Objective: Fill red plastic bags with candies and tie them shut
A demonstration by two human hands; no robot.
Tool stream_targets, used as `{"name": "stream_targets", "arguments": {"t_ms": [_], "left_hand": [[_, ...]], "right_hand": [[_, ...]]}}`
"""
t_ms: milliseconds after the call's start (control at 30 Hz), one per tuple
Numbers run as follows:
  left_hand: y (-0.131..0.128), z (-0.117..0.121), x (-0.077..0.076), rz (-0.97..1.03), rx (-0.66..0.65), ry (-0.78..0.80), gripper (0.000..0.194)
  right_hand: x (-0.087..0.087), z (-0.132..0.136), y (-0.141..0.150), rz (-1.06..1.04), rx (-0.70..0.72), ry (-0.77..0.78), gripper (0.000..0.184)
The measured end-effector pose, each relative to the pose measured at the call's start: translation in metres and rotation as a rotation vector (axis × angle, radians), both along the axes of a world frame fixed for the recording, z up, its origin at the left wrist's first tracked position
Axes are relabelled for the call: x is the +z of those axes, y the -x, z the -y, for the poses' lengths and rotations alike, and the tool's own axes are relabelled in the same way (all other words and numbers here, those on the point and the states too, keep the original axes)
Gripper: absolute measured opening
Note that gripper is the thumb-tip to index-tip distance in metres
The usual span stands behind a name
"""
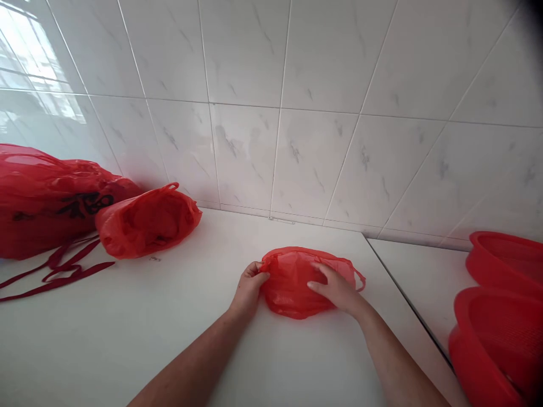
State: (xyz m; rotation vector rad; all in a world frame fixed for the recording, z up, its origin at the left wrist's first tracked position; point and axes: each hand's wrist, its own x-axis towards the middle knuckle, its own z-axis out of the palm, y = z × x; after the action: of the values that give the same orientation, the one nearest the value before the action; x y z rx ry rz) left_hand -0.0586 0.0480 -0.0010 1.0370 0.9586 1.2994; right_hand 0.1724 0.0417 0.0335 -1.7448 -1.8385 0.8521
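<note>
Left hand [250, 284] pinching left edge of thin red bag [292, 288], thumb and fingers together on the film. Right hand [339, 288] at the bag's right part, thumb and fingers apart; cannot tell if any film is gripped. Bag sits between the hands on smooth white tabletop [169, 339]: translucent crinkly plastic, low rounded shape, small loop handle [361, 281] just right of right hand. Right hand covers part of the bag; contents unclear.

Left of the grip, further back: second red bag [148, 223], same film, mouth toward camera, folds inside, contents unclear. Beyond it, bulging larger red bag [46, 195] with black lettering, filling hidden; flat dark-red straps [76, 274] trail in front. Right of the grip, past a dark seam [409, 302]: two round rigid red baskets [496, 339], nearer one with perforated inner wall. Behind: glossy veined tiles [241, 56].
</note>
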Motion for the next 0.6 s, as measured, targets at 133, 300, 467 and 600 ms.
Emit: {"name": "stream_targets", "arguments": {"t_ms": [133, 300, 467, 600], "left_hand": [[0.006, 0.001, 0.003, 0.149, -0.034, 0.038, 0.011], [0.001, 0.005, 0.008, 0.259, -0.149, -0.029, 0.010], [-0.001, 0.008, 0.010, 0.155, -0.153, -0.048, 0.014], [0.000, 0.006, 0.008, 0.147, -0.150, -0.061, 0.014]], "right_hand": [[0.002, -0.002, -0.010, -0.197, -0.096, -0.007, 0.049], [0.011, 0.004, -0.002, -0.096, -0.052, -0.088, 0.044], [0.047, 0.036, 0.023, -0.011, 0.026, -0.195, 0.037], [0.075, 0.077, 0.034, -0.013, 0.086, -0.314, 0.036]]}}
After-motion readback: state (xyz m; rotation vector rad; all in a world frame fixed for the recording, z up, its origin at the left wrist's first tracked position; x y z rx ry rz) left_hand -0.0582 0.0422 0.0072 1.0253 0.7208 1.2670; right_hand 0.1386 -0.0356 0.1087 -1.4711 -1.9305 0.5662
